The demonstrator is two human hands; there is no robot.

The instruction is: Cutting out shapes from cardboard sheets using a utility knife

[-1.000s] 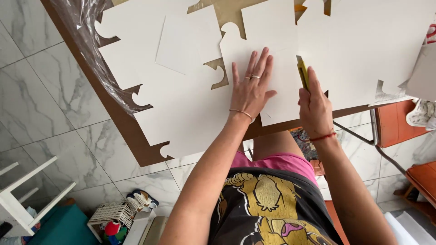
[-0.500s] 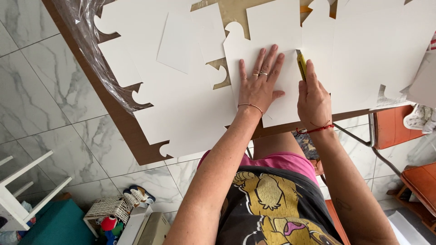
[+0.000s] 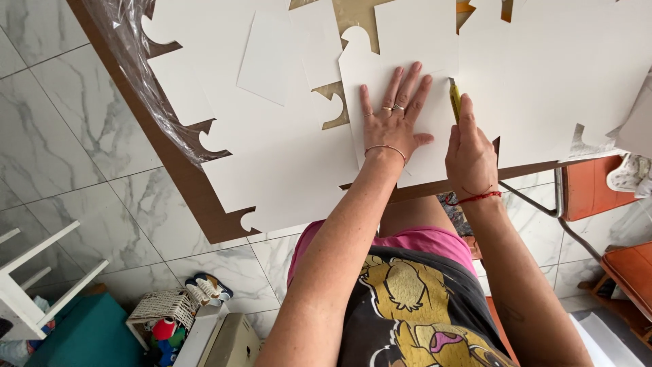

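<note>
White card is pinned flat and a yellow knife is run along its right edge.

The left hand [image 3: 392,122] is spread wide, palm down, on the white card [image 3: 421,160]; the right hand [image 3: 468,153] is wrapped around a yellow knife [image 3: 454,98], blade at the card's edge on the brown table [image 3: 197,197]. A clean cut is best got with the card pressed firmly and fingers kept off the blade's line. 1 loose rectangle [image 3: 272,58], more cut sheets [image 3: 564,81] and crumpled plastic wrap [image 3: 136,47] are crowded close around.
</note>
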